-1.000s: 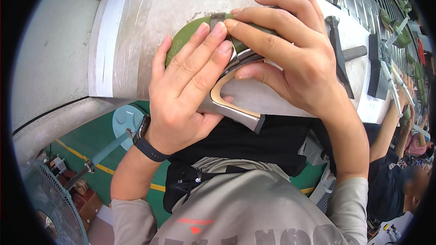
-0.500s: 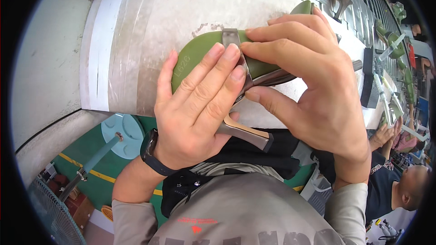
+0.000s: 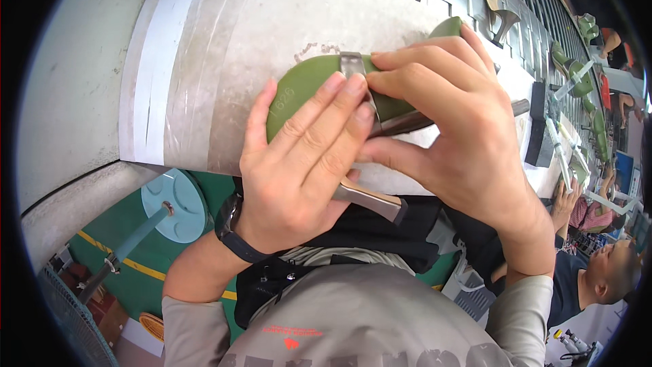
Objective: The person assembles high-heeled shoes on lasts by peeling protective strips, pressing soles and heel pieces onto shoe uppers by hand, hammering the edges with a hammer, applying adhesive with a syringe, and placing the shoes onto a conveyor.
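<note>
Holding a green shoe last between both hands above the near edge of a grey worktable. Left hand lies flat over the last's lower flank, four fingers pressed together up to a grey strap that crosses the top of the last; thumb is spread to the side against the green surface. Right hand is clamped on the same last from the other side, fingertips meeting the left fingertips at the strap, thumb underneath. A tan-and-grey heel piece sticks out below the left palm, towards the body. A black wristband sits on the left wrist. Under the table: a light blue round stool on a green floor. Far right along the table: more green lasts in a row and a black block; another person sits there, lower right. No containers in view.
</note>
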A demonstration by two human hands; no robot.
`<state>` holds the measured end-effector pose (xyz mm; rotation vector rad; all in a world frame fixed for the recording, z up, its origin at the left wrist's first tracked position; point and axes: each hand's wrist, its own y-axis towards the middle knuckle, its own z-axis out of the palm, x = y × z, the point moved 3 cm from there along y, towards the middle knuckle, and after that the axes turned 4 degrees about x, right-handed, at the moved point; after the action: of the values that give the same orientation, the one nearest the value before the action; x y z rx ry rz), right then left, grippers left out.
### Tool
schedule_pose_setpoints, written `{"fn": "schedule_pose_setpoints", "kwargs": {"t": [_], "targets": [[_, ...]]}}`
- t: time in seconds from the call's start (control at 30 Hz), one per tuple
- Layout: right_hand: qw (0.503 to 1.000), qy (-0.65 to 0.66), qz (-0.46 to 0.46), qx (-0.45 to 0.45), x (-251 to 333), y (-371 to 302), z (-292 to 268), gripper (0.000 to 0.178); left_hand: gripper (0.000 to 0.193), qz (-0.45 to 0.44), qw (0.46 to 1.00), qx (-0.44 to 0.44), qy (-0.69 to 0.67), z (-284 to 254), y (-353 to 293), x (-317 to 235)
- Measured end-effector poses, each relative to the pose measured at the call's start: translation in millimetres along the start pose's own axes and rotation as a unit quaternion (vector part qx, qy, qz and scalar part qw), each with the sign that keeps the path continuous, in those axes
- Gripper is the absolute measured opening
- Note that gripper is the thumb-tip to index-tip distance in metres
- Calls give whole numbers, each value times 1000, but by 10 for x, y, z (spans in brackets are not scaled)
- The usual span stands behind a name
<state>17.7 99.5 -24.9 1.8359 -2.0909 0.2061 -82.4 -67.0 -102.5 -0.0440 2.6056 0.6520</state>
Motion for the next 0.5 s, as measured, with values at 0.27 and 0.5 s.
{"fn": "schedule_pose_setpoints", "kwargs": {"t": [0.27,0.5], "targets": [[988,-45,-78,-129,-198,-163,195,64,95,-16,997,40,-65,-142,120,-33],[980,-84,-110,-141,-590,-335,26,71,77,-24,994,75,-77,-310,418,119]]}}
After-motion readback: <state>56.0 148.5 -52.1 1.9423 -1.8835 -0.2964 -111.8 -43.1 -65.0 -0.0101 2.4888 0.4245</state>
